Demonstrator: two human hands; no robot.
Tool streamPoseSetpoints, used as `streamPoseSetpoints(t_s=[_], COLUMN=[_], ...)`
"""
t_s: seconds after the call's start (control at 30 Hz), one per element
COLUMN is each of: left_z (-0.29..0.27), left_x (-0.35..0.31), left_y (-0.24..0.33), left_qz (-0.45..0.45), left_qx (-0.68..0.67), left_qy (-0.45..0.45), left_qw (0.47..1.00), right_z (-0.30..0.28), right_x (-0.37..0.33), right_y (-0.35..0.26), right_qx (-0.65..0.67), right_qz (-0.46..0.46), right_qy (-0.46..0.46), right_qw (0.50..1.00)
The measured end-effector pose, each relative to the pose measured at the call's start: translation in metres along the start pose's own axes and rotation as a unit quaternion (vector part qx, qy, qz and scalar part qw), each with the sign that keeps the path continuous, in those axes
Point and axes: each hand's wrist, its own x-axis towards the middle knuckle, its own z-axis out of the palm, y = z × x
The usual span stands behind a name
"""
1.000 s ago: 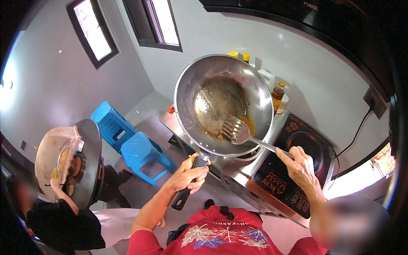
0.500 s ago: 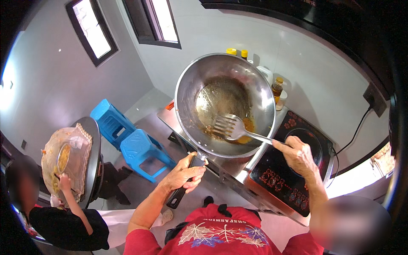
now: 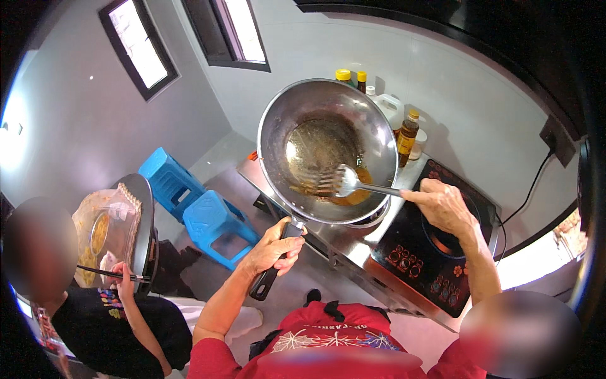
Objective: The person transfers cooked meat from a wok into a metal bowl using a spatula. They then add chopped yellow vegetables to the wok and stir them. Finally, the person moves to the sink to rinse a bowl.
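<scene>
A steel wok [image 3: 278, 126] is held up and tilted, left of the cooktop. My left hand [image 3: 273, 247] wraps round its black handle [image 3: 264, 284]. My right hand [image 3: 442, 205] grips the handle of a slotted metal spatula [image 3: 345, 182], whose head rests inside the wok near its right lower wall. Brownish oily liquid [image 3: 353, 194] and some small bits lie in the bottom, beside the spatula head.
A black induction cooktop [image 3: 410, 243] sits on the steel counter [image 3: 353, 249]. Bottles, one with amber liquid [image 3: 407, 139], and a white jug [image 3: 390, 110] line the wall. Blue stools [image 3: 211, 221] stand left, near a round table [image 3: 142, 189] and another person [image 3: 120, 322] holding chopsticks [image 3: 107, 271].
The wok has shifted slightly left and up, uncovering more of the bottles. My spatula has moved a little to the right within it. The other person has leaned closer, chopsticks now showing.
</scene>
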Motion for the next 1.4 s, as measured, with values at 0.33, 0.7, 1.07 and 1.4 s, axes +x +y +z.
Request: streamPoseSetpoints(t_s=[0.33,0.7,1.07,1.4], left_z=[-0.001,-0.009,-0.01,-0.01], left_x=[0.006,0.017,0.02,0.025], left_y=[-0.001,-0.009,-0.012,-0.009], left_qz=[0.012,0.031,0.042,0.042], left_qx=[0.001,-0.009,0.024,0.084], left_qy=[-0.012,-0.025,-0.016,-0.002], left_qw=[1.0,0.999,0.999,0.996], right_z=[-0.001,-0.014,-0.006,0.008], right_x=[0.011,-0.018,-0.031,-0.019], right_y=[-0.022,-0.024,-0.048,-0.025], right_qx=[-0.078,-0.089,-0.068,0.044], right_qz=[0.006,0.091,0.148,0.131], right_qy=[0.027,-0.036,-0.05,-0.078], right_qw=[0.997,0.991,0.985,0.987])
